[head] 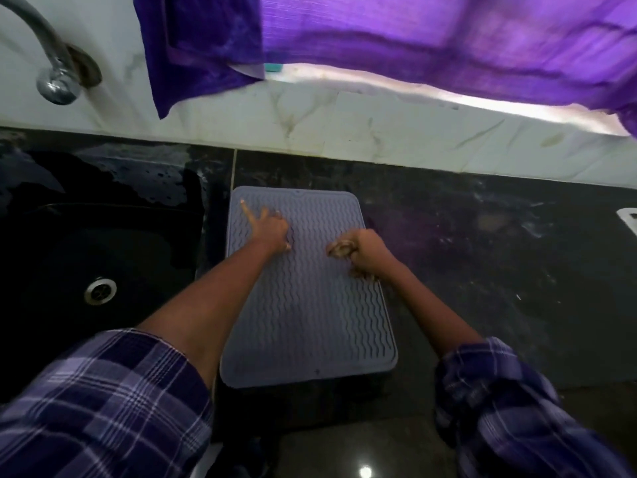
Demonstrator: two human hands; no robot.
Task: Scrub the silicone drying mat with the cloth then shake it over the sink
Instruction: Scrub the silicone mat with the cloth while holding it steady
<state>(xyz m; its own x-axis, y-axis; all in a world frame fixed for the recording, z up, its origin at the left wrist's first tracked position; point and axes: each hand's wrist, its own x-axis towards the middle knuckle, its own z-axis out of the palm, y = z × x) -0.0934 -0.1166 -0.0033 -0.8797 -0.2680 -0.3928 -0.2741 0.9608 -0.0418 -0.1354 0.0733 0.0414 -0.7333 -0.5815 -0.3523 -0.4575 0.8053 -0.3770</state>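
Note:
A grey silicone drying mat (310, 305) with wavy ridges lies flat on the dark counter, just right of the sink. My left hand (269, 229) presses on the mat's far left part, fingers spread. My right hand (365, 250) is closed around a small brownish cloth (339, 250), bunched and pressed against the mat near its right edge. Part of the cloth also pokes out below my fist.
A black sink (86, 263) with a metal drain (100, 290) sits to the left. A chrome tap (51, 70) comes off the white tiled wall. Purple towels (413, 36) hang above. The dark counter (499, 253) stretches to the right, with a white object at its far right edge.

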